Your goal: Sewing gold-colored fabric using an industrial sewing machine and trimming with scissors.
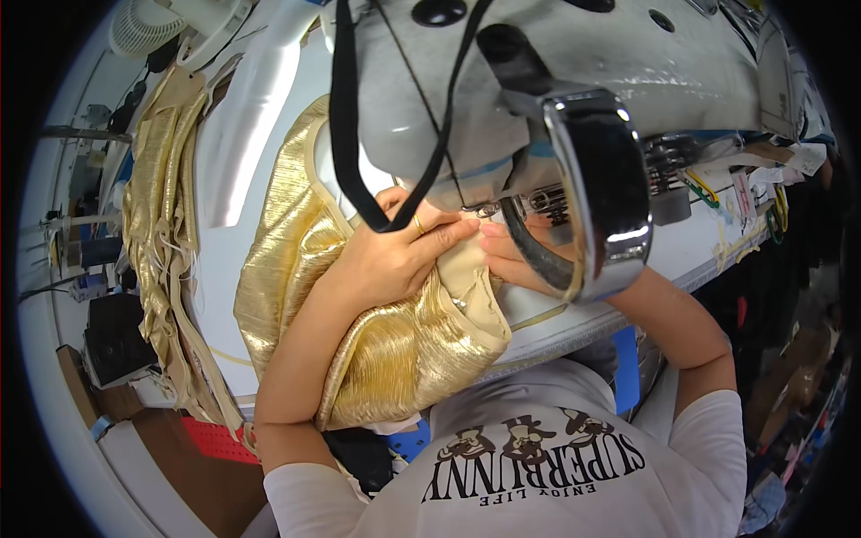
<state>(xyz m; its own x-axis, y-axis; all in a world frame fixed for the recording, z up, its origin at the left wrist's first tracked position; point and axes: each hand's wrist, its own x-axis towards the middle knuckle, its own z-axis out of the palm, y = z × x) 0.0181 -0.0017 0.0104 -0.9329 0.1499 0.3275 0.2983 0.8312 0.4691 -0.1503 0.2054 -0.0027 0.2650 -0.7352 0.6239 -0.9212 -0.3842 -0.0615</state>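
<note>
A shiny gold garment with a beige lining lies bunched on the white table, its near part hanging over the front edge. My left hand, a ring on one finger, pinches the beige lining near the sewing machine's needle area. Close beside it, the fingertips of my right hand close on the lining's edge; the rest of that hand is partly hidden behind a curved chrome part. The white sewing machine stands over both hands. A black strap loop hangs in front of it.
More gold pieces hang in a stack along the left table edge. A white fan stands at the far left. Scissors with yellow-green handles and small tools lie at the right. A red perforated basket is at the lower left.
</note>
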